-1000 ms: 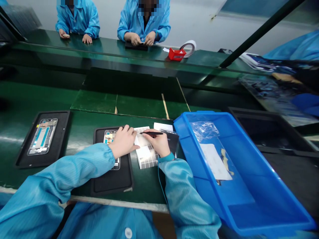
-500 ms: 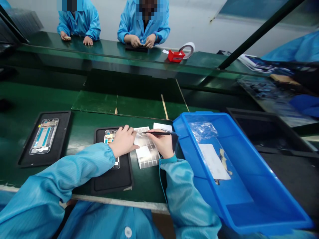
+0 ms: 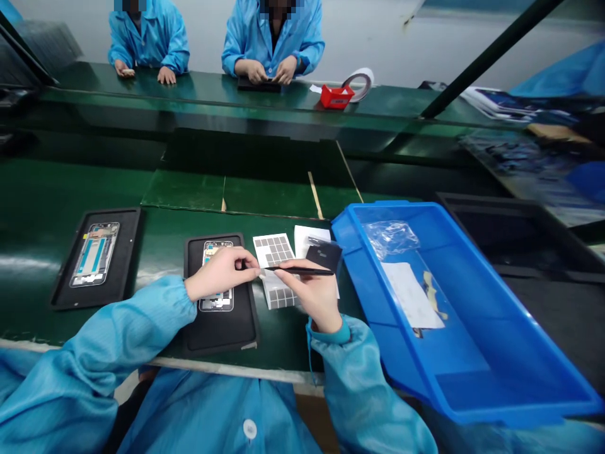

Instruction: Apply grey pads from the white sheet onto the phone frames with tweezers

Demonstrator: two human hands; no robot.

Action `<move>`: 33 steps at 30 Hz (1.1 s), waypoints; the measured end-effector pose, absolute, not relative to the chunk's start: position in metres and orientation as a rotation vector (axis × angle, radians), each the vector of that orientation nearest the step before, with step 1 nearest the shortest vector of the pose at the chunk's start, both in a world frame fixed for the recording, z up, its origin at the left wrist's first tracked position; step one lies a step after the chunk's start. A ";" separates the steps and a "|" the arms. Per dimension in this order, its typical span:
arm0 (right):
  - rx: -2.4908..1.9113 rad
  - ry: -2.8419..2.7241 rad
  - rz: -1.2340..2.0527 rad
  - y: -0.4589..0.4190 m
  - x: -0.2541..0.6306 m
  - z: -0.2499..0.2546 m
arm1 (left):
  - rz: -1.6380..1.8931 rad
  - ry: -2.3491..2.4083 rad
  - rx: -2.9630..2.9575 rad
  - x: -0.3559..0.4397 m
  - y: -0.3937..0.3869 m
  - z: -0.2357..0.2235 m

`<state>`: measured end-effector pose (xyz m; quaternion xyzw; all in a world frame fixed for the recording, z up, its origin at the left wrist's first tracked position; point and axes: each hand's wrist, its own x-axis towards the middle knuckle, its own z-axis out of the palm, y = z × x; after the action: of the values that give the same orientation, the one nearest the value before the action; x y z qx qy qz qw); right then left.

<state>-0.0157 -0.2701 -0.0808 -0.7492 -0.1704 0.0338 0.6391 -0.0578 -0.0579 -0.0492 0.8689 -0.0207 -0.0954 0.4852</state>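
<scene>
A: What takes up the most room?
B: A green assembly bench, with a blue plastic tray at its right.
A: And in front of the person?
B: A black mat with a phone frame on it, partly under the left hand.
A: How do the hands stand?
B: The left hand's thumb and forefinger are pressed together over the frame; whether they hold anything is too small to tell. The right hand pinches black tweezers, their tip just beside those left fingers, above a sheet of grey square pads
</scene>
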 end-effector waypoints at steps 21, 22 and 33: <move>-1.591 -0.292 0.189 -0.258 -0.035 -0.087 | -0.133 -0.018 2.122 -0.073 -0.048 -0.058; -1.587 -0.290 0.191 -0.258 -0.035 -0.087 | -0.133 -0.021 2.116 -0.073 -0.048 -0.059; -1.599 -0.276 0.168 -0.253 -0.035 -0.087 | -0.165 -0.028 2.093 -0.071 -0.048 -0.058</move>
<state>-0.0349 -0.2530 -0.0866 -0.7139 -0.1233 0.0751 0.6852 -0.0707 -0.0477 -0.0576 0.8646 -0.0115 -0.0680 0.4977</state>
